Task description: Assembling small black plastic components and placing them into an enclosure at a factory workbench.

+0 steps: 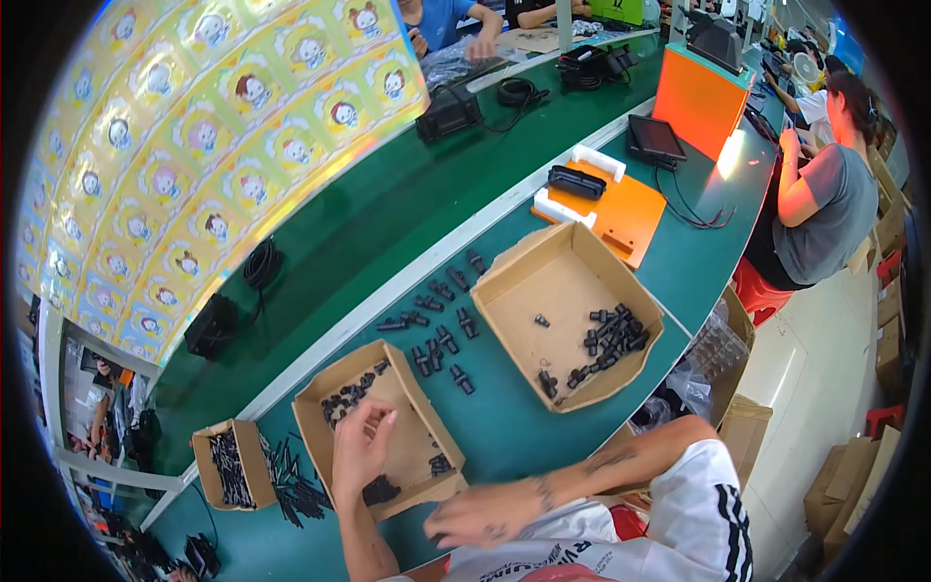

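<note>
Right hand (488, 515) at the near edge of the middle box (415, 419), fingers curled, left hand (363, 448) over that box, fingers bent, any grip impossible to tell, small black parts (346, 396) inside it, black connectors (447, 339) and larger box (529, 306) to its right.

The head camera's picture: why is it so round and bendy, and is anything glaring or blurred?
In the head view, the wide fisheye lens leaves dark corners and curves the patterned sheet; in that same view, a bright reflection glares on the green table beside the orange box, and the right hand looks slightly soft, perhaps from motion.
</note>
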Demonstrator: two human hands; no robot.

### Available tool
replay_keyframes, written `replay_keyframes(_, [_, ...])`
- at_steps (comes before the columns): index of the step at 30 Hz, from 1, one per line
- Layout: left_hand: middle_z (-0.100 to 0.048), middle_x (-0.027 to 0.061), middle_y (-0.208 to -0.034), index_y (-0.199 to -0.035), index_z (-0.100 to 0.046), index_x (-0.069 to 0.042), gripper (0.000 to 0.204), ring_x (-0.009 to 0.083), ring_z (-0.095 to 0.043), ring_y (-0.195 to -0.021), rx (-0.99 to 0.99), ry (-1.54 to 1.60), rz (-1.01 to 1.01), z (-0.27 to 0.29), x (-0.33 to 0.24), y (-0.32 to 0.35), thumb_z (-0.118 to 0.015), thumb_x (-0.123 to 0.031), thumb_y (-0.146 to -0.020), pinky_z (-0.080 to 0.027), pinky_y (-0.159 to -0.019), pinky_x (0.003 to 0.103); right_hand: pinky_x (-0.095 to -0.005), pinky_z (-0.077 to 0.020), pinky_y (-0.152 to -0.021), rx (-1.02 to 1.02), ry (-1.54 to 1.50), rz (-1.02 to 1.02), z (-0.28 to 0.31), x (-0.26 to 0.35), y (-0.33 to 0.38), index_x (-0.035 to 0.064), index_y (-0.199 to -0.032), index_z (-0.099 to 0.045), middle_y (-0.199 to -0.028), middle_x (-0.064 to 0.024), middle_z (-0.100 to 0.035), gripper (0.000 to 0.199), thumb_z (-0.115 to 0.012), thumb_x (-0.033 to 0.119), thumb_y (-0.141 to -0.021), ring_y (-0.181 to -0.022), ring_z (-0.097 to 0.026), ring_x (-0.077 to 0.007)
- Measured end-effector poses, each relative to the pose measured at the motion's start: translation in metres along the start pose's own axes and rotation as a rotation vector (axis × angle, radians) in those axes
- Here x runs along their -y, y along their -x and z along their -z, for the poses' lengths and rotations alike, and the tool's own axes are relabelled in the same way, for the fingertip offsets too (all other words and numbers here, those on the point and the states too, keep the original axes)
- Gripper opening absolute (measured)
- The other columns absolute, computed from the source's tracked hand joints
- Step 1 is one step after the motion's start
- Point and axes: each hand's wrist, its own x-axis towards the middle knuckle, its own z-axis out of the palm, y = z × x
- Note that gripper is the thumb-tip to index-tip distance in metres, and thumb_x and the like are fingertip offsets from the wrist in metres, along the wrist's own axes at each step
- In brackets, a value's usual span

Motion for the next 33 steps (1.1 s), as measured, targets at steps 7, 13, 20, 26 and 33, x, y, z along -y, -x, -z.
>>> replay_keyframes(7, [-0.060, 0.0036, -0.078, -0.087, -0.064, 0.003, 0.011, 0.0095, -0.053, -0.061, -0.167, 0.360, 0.208, 0.012, -0.001, 0.037, -0.063, -0.006, -0.093, -0.043, -0.058, 0.021, -0.0464, -0.0346, -0.108, 0.295, 0.064, -0.067, -0.040, -0.028, -0.027, 0.0006, -0.120, -0.061, -0.127, -0.0175, -0.061, 0.036, -0.047, 0.026, -0.099, -0.125, -0.052, -0.0326])
replay_keyframes(13, [-0.060, 0.0088, -0.072, -0.082, -0.063, 0.000, 0.027, 0.0149, -0.053, -0.057, -0.105, 0.441, -0.173, 0.011, 0.007, 0.093, -0.076, -0.024, -0.086, -0.041, -0.054, 0.025, -0.0389, -0.0412, -0.055, -0.335, -0.094, 0.412, -0.044, -0.053, -0.016, 0.0001, -0.076, -0.054, -0.070, -0.0145, -0.051, 0.025, -0.062, 0.016, -0.093, -0.059, -0.050, -0.0265])
replay_keyframes(20, [-0.069, 0.0135, -0.093, -0.092, -0.068, 0.003, 0.020, 0.0231, -0.066, -0.083, 0.081, 0.218, -0.065, 0.020, 0.036, 0.157, -0.080, 0.003, -0.076, -0.053, -0.072, 0.034, -0.0417, -0.0494, -0.066, -0.237, -0.217, 0.198, -0.059, -0.058, -0.016, 0.0029, -0.113, -0.048, -0.085, -0.0168, -0.060, 0.022, -0.054, 0.019, -0.100, -0.074, -0.062, -0.0363])
replay_keyframes(26, [-0.068, 0.0118, -0.091, -0.088, -0.069, 0.003, 0.018, 0.0215, -0.064, -0.080, 0.073, 0.063, 0.047, 0.027, -0.029, 0.154, -0.079, 0.006, -0.074, -0.052, -0.070, 0.033, -0.0416, -0.0486, -0.066, -0.231, -0.246, 0.150, -0.060, -0.059, -0.017, 0.0027, -0.114, -0.049, -0.085, -0.0170, -0.060, 0.022, -0.053, 0.019, -0.101, -0.073, -0.062, -0.0360])
replay_keyframes(33, [-0.068, 0.0095, -0.086, -0.086, -0.069, 0.002, 0.019, 0.0139, -0.055, -0.064, -0.108, -0.003, 0.053, 0.016, -0.033, 0.157, -0.080, 0.006, -0.071, -0.045, -0.056, 0.026, -0.0415, -0.0467, -0.064, -0.262, -0.193, 0.227, -0.059, -0.054, -0.014, 0.0029, -0.112, -0.051, -0.083, -0.0164, -0.059, 0.019, -0.053, 0.018, -0.100, -0.071, -0.061, -0.0339])
